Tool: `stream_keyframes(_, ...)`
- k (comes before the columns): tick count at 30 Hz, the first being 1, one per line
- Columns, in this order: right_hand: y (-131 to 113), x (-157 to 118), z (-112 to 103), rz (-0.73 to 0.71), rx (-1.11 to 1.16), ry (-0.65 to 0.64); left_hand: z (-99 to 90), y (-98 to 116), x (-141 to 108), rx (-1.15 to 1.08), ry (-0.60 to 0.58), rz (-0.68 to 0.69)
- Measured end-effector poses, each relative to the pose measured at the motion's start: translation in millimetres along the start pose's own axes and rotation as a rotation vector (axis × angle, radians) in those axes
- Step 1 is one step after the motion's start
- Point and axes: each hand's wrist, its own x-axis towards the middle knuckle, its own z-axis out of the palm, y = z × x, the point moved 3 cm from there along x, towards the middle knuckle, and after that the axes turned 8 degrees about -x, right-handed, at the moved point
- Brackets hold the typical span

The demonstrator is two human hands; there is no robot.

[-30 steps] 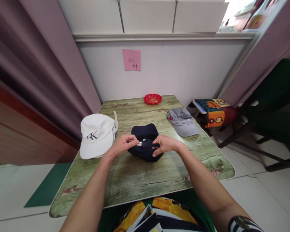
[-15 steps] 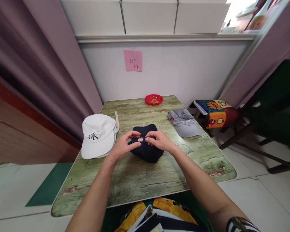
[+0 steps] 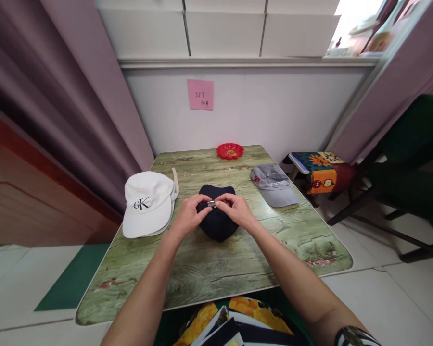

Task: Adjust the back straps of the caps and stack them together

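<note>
A dark navy cap [image 3: 219, 225] lies at the middle of the table, its back strap facing me. On the strap sits a small silver buckle [image 3: 211, 203]. My left hand [image 3: 192, 211] pinches the strap at the buckle's left side, thumb below and fingers above. From the right, my right hand [image 3: 234, 207] pinches the strap close beside the buckle. The two thumbs nearly meet. To the left rests a white cap [image 3: 155, 192] with a black logo. A grey cap [image 3: 274, 185] lies on the right side, its brim toward me.
The wood-patterned table [image 3: 216, 274] stands against a white wall. A red scalloped dish [image 3: 230, 151] sits at its far edge, below a pink note [image 3: 200, 94] on the wall. To the right are a cloth-covered stool [image 3: 323, 173] and a dark green chair [image 3: 414, 163].
My hands have drawn closer together on the strap, and the buckle has turned so its silver face shows. The navy cap has shifted slightly and its shape looks narrower.
</note>
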Motion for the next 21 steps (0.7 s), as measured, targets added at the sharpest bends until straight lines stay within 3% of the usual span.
stream_keyframes(6,-5,0,2,-0.022,-0.075,-0.005,2.6,5,-9,0.027,0.014,0.057)
stream_keyframes(12,-14,-3,1,-0.062,-0.046,-0.041,7.2,15,-10,-0.160,0.113,-0.052)
stream_keyframes(16,-18,-10,-2,-0.049,-0.071,0.015,16.4,20,-15,-0.192,0.148,-0.070)
stream_keyframes(21,-18,-22,-2,-0.019,-0.096,0.044,19.3,19,-24,-0.221,0.089,-0.071)
